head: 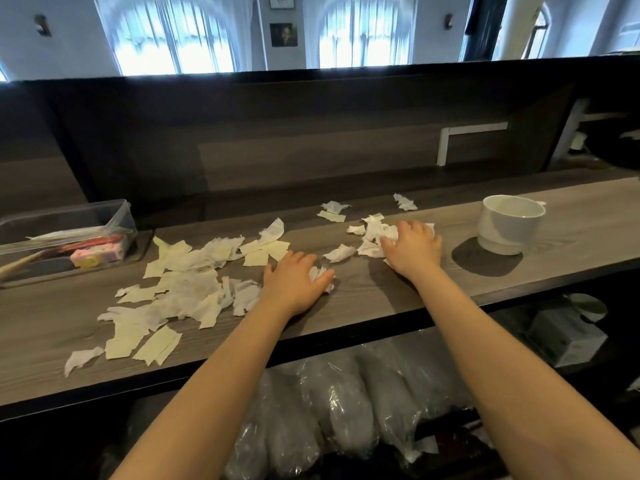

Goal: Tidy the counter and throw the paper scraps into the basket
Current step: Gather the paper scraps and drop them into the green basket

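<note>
Both arms out over counter [363, 306]. Left grip [294, 284] curled round crumpled scrap [320, 273], thumb against it. Right grip [412, 249] resting on small heap of white scraps [372, 233], fingers spread. Big scatter of torn paper [187, 282] lying left of left grip, cream and white bits mixed. White cup [507, 226] upright, near right grip, apart. Clear box [121, 216] far left, pink packet [100, 252] inside.

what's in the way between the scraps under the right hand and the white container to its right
Nothing visible. Only a bare strip of counter lies between the scraps under the right hand and the white container, which stands upright with its mouth open.
</note>
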`<state>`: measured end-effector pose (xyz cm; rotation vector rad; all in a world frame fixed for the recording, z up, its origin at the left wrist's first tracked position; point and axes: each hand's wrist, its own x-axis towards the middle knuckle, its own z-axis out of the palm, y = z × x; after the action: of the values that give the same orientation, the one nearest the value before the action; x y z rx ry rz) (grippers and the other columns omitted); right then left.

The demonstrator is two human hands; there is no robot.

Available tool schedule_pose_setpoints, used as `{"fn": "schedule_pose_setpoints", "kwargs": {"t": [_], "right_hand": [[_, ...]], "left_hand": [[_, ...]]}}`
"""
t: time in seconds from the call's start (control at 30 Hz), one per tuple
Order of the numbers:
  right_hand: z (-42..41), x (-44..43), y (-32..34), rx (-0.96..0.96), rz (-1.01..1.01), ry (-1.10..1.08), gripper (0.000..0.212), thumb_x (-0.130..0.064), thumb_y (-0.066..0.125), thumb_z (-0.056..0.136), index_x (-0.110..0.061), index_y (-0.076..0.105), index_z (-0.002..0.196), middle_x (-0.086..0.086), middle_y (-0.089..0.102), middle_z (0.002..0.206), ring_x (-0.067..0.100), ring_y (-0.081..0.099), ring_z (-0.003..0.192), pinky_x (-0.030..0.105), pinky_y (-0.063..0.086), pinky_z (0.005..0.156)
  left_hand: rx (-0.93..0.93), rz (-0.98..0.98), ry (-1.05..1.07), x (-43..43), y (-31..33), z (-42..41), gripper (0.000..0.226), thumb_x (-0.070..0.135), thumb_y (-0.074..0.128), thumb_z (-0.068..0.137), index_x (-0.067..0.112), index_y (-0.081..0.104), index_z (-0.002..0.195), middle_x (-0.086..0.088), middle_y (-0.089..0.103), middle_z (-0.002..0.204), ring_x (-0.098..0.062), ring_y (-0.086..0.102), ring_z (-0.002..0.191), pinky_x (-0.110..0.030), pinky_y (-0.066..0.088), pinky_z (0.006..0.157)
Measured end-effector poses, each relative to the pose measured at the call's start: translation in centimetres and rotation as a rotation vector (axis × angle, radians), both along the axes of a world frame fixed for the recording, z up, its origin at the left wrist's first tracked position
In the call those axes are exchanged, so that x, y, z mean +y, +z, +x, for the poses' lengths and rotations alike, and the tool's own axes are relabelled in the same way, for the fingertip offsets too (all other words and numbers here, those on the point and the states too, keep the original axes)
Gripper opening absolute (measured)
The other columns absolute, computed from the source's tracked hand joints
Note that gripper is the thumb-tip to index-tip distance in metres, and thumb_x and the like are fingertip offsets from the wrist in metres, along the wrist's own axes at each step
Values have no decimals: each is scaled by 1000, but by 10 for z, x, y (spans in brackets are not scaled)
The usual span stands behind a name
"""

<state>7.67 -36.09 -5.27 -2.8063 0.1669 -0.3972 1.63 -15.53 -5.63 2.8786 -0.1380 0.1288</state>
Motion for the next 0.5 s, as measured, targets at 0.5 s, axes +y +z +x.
{"fn": "schedule_pose_setpoints", "kwargs": {"t": [0.5], "right_hand": [[19,46,-1,219,-27,399,53,-51,27,96,-28,33,144,1,28,155,24,23,142,53,15,113]], "left_hand": [[-78,-199,45,3,-4,5,57,43,35,95,20,27,146,0,29,153,-17,25,142,-46,18,116]]}}
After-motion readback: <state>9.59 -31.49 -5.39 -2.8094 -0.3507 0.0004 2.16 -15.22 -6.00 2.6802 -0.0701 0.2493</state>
